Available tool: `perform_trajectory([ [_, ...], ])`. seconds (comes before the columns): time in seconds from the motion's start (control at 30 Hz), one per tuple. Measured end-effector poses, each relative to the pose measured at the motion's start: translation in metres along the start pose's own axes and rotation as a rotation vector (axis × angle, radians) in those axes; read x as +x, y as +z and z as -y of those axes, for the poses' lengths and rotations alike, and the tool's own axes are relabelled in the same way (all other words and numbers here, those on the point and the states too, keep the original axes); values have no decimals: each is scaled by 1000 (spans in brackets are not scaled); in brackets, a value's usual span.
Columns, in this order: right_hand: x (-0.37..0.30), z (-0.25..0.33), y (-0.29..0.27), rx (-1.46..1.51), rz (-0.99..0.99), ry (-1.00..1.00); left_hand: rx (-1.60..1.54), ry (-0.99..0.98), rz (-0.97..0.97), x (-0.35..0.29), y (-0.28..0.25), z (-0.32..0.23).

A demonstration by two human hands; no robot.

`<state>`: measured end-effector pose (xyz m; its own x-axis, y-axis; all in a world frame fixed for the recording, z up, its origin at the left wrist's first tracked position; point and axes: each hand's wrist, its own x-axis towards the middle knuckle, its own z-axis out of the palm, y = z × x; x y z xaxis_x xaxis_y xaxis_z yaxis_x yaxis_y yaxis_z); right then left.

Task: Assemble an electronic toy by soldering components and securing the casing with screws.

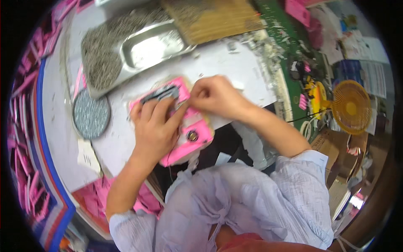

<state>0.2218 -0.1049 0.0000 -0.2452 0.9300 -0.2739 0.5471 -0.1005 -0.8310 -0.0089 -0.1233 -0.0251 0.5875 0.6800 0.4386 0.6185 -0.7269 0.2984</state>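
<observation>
A pink flat plastic piece with a dark grey panel near its top and a small round metal part lower down lies at the near edge of the white work table. My left hand lies flat over its left side, fingers spread across the dark panel, pressing it down. My right hand is at the piece's upper right corner with fingertips pinched together on it; what they pinch is too small to make out.
A steel tray with heaps of small grey metal parts sits at the back left. A round dish of grey parts lies left of my hands. A brown mat, a yellow fan and pink pieces surround the table.
</observation>
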Motion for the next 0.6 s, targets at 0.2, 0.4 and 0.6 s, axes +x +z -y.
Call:
perform_trajectory([
  [0.2, -7, -6, 6, 23, -64, -30, -11, 5, -27, 5, -7, -4],
  [0.4, 49, -19, -108, 156, -136, 73, -51, 44, 3, 11, -14, 8],
  [0.6, 185, -153, -339, -1031, -884, 257, -181, 132, 76, 30, -18, 21],
])
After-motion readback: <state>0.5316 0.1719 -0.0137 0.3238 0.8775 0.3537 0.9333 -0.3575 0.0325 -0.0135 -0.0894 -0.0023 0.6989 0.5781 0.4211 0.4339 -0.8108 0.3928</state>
